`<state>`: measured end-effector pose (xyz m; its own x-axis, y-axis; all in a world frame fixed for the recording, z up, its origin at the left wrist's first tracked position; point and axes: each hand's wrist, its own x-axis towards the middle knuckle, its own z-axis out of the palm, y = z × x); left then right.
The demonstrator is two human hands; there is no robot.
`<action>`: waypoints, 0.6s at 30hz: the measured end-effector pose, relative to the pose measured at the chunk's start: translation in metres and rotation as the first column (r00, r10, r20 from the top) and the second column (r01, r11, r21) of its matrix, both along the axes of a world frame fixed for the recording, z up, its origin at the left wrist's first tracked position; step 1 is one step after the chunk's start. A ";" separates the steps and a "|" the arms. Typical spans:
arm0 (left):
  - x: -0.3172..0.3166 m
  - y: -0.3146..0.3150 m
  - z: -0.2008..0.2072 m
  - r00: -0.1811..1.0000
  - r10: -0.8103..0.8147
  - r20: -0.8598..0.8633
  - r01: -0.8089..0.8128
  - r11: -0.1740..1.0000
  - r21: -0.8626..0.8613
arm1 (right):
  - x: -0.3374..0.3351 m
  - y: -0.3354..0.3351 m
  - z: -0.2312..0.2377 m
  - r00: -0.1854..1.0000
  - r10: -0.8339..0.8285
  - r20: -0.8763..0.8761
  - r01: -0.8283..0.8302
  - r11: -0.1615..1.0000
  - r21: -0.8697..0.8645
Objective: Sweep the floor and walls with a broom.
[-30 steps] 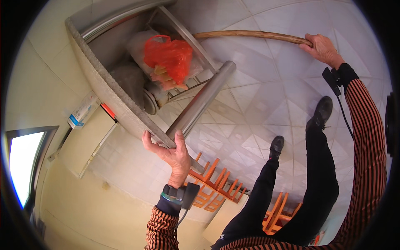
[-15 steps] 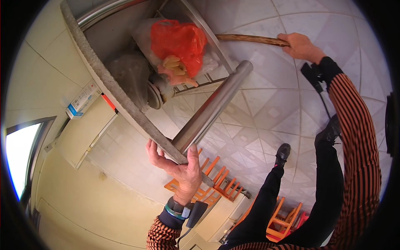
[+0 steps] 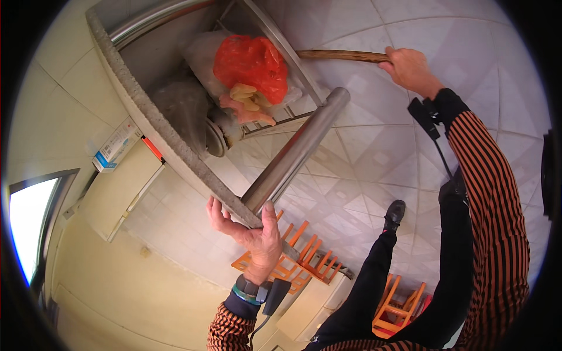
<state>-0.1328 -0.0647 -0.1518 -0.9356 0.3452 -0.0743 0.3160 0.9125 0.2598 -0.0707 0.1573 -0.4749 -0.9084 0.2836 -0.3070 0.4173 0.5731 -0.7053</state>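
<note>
My right hand [image 3: 410, 69] is closed round the end of a wooden stick [image 3: 345, 55]. The stick's far end is hidden past the metal frame of a table. With thumb on one side and fingers on the other, my left hand [image 3: 257, 234] grips the corner of the table's grey stone top [image 3: 170, 131]. Close by that hand is a thick steel leg [image 3: 298, 152]. On the rack under the top lie a red plastic bag [image 3: 252, 65], a pair of rubber gloves [image 3: 249, 105] and a clear plastic bag [image 3: 181, 105].
Orange wooden chairs [image 3: 316, 254] stand beyond my left hand, and an orange stool [image 3: 398, 310] is near my legs. A pale cabinet [image 3: 120, 199] and a white and blue box [image 3: 117, 145] are at the left. Pale tiles cover the floor [image 3: 374, 152].
My right hand has moved a little to the left with the stick, which now shows less of its length beyond the frame. My left hand keeps its grip on the table corner.
</note>
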 end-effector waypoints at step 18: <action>0.007 -0.010 0.013 0.958 -0.199 -0.205 0.154 0.965 -0.214 | 0.313 0.048 0.199 0.904 -0.201 0.378 0.182 0.980 0.086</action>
